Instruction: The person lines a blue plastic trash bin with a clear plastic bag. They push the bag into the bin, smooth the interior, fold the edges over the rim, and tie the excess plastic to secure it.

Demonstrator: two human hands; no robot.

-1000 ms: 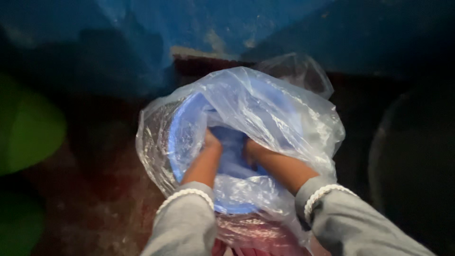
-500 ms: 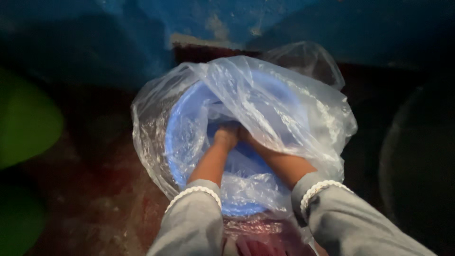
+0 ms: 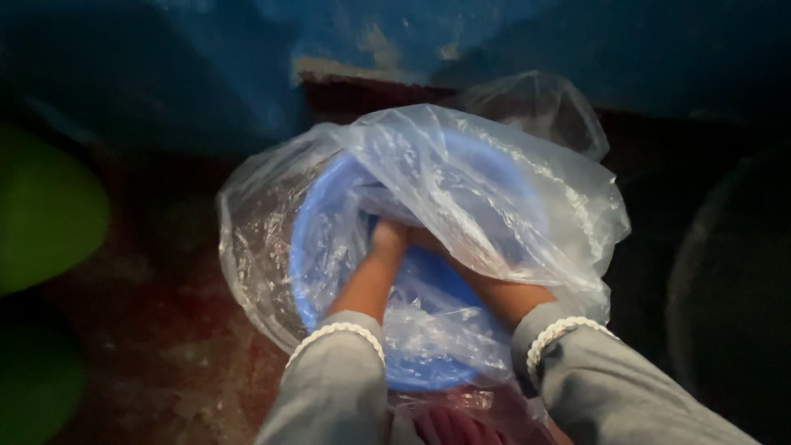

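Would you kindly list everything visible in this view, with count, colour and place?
plastic bag: one, clear, crumpled, draped over and around the basin at centre
basin: one, blue, round, inside the bag on the floor
floor: one, dark reddish, worn, under the basin
wall: one, blue, along the top
green object: one, blurred, rounded, at the left edge
dark round object: one, at the right edge, unclear
sleeves: two, grey with white cuffs, bottom
left hand: inside the basin, partly hidden by plastic
right hand: beside it, mostly hidden; grip unclear

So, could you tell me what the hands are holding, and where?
Cannot be told: both hands reach into the blue basin, hidden under the clear plastic bag.
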